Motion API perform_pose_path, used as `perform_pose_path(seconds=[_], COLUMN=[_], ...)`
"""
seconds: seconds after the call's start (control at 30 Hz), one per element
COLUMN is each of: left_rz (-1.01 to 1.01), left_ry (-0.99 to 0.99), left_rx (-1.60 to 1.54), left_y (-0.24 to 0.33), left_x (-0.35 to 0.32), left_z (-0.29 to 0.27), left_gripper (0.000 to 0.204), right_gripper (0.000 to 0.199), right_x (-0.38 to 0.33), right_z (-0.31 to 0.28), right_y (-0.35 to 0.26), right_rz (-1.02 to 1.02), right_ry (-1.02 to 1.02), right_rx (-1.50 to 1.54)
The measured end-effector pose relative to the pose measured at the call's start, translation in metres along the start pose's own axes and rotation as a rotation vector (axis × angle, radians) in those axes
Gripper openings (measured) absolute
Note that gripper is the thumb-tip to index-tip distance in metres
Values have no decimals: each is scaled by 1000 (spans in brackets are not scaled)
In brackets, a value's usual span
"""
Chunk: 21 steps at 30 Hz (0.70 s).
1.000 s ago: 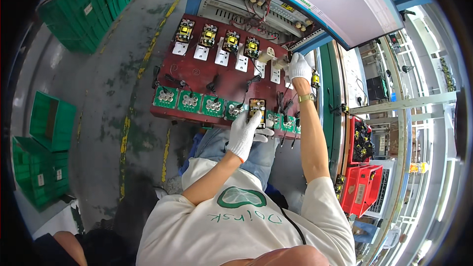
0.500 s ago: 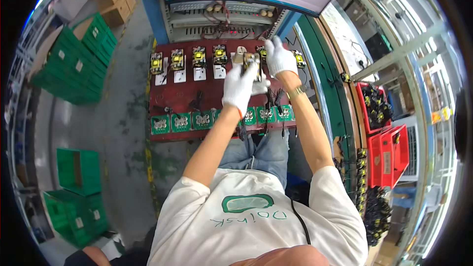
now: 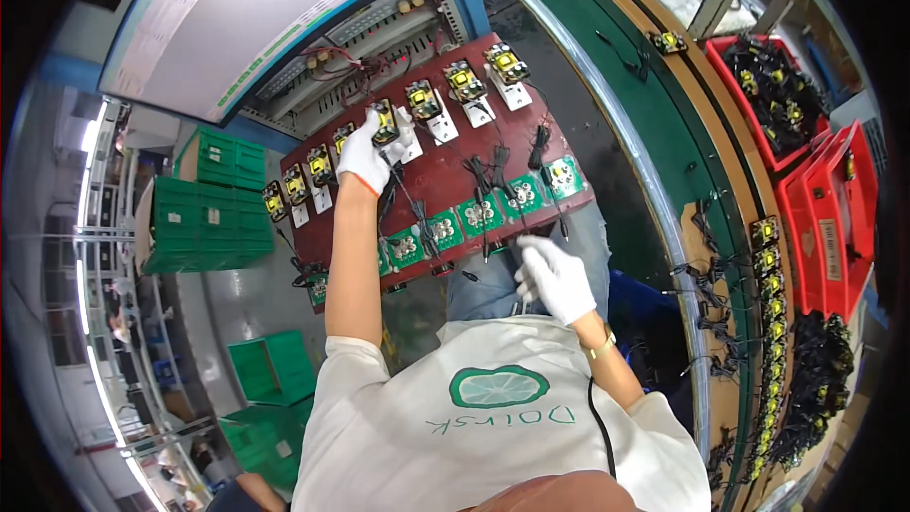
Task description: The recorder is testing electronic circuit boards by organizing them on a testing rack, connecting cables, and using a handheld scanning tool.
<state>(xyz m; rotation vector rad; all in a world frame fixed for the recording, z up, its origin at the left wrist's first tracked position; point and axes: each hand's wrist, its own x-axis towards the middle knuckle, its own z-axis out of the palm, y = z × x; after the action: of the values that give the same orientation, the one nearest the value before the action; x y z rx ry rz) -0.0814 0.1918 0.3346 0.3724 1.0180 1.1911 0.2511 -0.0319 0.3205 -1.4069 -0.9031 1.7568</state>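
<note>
My left hand, in a white glove, grips a small circuit board with a yellow-wrapped transformer, above the row on the dark red bench panel. Similar boards sit along the far side of the panel, several above white plates. My gloved right hand is off the panel's near edge, above my lap. Its fingers are slightly bent and apart, with nothing visible in them. Black cables with plugs hang over that edge, left of this hand. Green boards with round metal contacts line the near side.
A large monitor overhangs the far left, above a wired rack. At right runs a green conveyor with a metal rail. Beyond it stand red crates and a row of boards. Green crates are at left.
My view has turned to the right. My right hand has drawn back from the far row of boards to the panel's near edge. My left hand still holds a circuit board.
</note>
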Motion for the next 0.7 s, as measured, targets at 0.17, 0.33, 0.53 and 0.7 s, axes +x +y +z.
perform_pose_path(seconds=[0.17, 0.33, 0.53, 0.7], left_rz=[-23, -20, 28, 14], left_ry=[57, 113, 123, 241], left_rx=[-67, 90, -58, 38], left_y=[7, 15, -4, -10], left_x=[7, 15, 15, 15], left_z=[-3, -18, -2, 17], left_gripper=[37, 36, 41, 43], right_gripper=[34, 33, 34, 31], right_x=[-6, -7, -8, -10], right_z=[-10, -21, -31, -30], right_y=[45, 61, 62, 60], right_rz=[-151, -232, -314, -339], right_ry=[-116, -162, -149, -154], right_rx=[-353, -446, -429, -548])
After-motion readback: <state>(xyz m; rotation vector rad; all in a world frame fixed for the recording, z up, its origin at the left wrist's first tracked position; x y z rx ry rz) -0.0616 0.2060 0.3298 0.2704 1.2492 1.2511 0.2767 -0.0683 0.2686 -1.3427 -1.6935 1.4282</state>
